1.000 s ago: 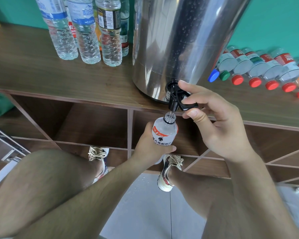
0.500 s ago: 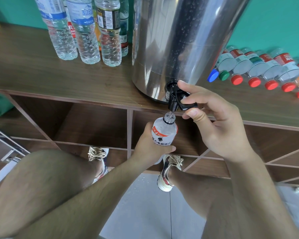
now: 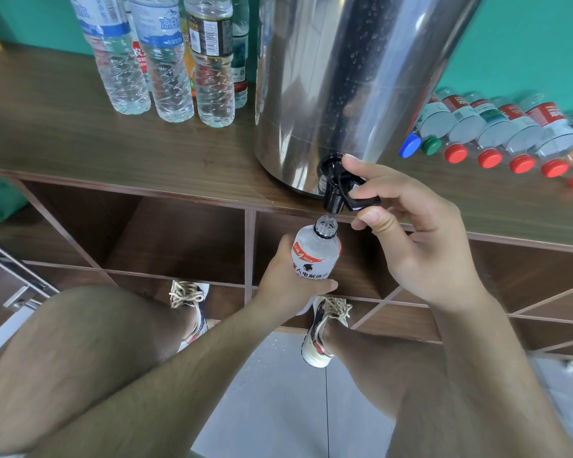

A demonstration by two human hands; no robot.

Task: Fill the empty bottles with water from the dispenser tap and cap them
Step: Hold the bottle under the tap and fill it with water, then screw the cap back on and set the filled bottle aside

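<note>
At the far left of the worktop (image 3: 47, 133) a cluster of standing bottles (image 3: 166, 61) stands upright, their tops out of frame. Below the worktop's edge, the left hand (image 3: 288, 279) wraps its fingers and thumb round the lower body of the open bottle (image 3: 315, 256). It holds the bottle upright with the uncapped mouth directly under the black tap (image 3: 336, 193), close to the spout but not touching it. The tap juts from the base of the steel dispenser (image 3: 344, 77). The right hand (image 3: 420, 239) pinches the tap's lever, forefinger on top and thumb beneath, the other fingers loosely curled.

This looks like the filling step: a thin stream seems to drop into the neck. The label and the hand hide the water level. The next move calls for letting the lever go before the bottle overflows, then finding a cap, and none is in sight for this bottle. At the far right a row of capped bottles (image 3: 490, 127) lies on its side.
</note>
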